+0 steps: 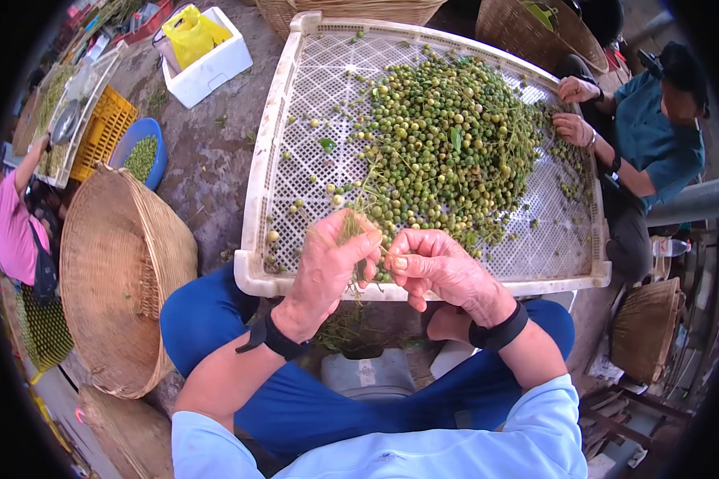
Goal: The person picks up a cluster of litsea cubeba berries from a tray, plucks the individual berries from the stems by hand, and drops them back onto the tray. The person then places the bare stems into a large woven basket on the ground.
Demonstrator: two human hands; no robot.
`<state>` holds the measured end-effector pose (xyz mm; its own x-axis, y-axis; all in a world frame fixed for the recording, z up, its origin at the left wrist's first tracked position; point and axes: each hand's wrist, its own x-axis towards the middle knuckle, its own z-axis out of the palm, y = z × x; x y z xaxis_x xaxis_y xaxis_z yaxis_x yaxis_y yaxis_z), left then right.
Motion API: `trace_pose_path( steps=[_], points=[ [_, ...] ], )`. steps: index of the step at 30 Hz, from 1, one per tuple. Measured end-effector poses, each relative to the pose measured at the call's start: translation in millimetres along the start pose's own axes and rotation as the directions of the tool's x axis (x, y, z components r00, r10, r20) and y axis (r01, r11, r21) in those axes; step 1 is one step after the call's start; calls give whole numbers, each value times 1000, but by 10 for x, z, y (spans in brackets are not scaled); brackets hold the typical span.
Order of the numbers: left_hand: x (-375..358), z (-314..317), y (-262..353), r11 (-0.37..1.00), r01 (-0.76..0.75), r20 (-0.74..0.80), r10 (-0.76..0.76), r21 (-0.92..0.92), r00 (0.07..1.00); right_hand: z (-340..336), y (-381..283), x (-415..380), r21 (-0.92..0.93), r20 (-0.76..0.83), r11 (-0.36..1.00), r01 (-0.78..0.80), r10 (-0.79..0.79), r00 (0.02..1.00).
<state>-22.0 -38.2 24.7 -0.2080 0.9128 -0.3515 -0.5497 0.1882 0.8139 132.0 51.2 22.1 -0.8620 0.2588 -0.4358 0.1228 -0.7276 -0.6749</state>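
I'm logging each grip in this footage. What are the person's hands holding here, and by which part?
The left hand grips a green stalk cluster by its stems. The right hand pinches at its lower end with the fingertips.

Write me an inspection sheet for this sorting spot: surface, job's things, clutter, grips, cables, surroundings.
Surface: white perforated plastic tray resting on stained ground, its near rim at the person's knees.
Job's things: heap of small green round fruits on stems fills the tray's middle and right; a green stem sprig is in hand.
Clutter: loose fruits and stem bits scattered over the tray's left part.
Grips: left hand closed around the sprig; right hand pinching at it, fingertips touching the left.
Cables: nothing seen.
Surroundings: woven basket on its side at left, blue bowl of green fruits, yellow crate, white foam box; a co-worker's hands at the tray's far right.
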Motion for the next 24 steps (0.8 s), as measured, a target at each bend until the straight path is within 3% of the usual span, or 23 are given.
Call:
trace_pose_path(
  steps=[5,6,7,8,9,10,11,12,13,14,15,17,18,19,21,24],
  points=[
    [22,-73,50,992,-16,-11,15,-122,1000,40,-128,109,-256,30,964,-77,88,996],
    [37,-99,69,989,-72,-56,65,-128,996,45,-178,130,-467,19,870,-158,188,982],
    [61,-122,86,983,-125,-102,112,-132,988,70,-186,150,-477,19,864,-163,195,981],
    [103,-203,126,969,-224,-113,212,-108,971,101,-176,166,-646,-109,742,-178,142,984],
    [109,-247,175,967,-230,-118,216,-114,969,122,-169,181,-781,-219,588,-210,57,974],
    [103,-270,246,963,-220,-131,201,-153,971,7,-120,219,-884,-178,456,-101,-128,976],
    [90,-275,299,959,-209,-142,184,-192,973,-74,-105,245,-887,-176,450,-101,-129,976],
    [76,-253,320,956,-185,-138,156,-227,978,-142,-103,270,-967,-245,142,-211,-297,923],
    [66,-227,324,955,-187,-136,159,-229,978,-171,-122,294,-922,-245,-159,-354,-471,848],
    [55,-197,318,964,-116,-115,91,-240,989,-164,-207,340,-882,-392,-64,-467,-451,802],
    [48,-180,307,967,-45,-93,22,-252,995,-235,-223,396,-881,-391,-70,-468,-451,803],
    [42,-172,288,963,-23,-65,6,-270,998,-485,-173,540,-935,-213,-21,-354,-764,608],
    [34,-173,294,964,-13,-46,0,-266,999,-581,-166,611,-932,-187,-41,-360,-797,575],
    [37,-173,303,966,-4,-24,-2,-258,1000,-664,-172,666,-932,-185,-40,-360,-801,570],
    [51,-166,297,969,-7,-28,1,-246,1000,-842,-168,744,-948,-221,-18,-318,-682,698],
    [82,-171,263,974,-1,-27,-5,-228,1000,-959,-137,779,-988,-108,5,-154,-733,672]
  ],
)
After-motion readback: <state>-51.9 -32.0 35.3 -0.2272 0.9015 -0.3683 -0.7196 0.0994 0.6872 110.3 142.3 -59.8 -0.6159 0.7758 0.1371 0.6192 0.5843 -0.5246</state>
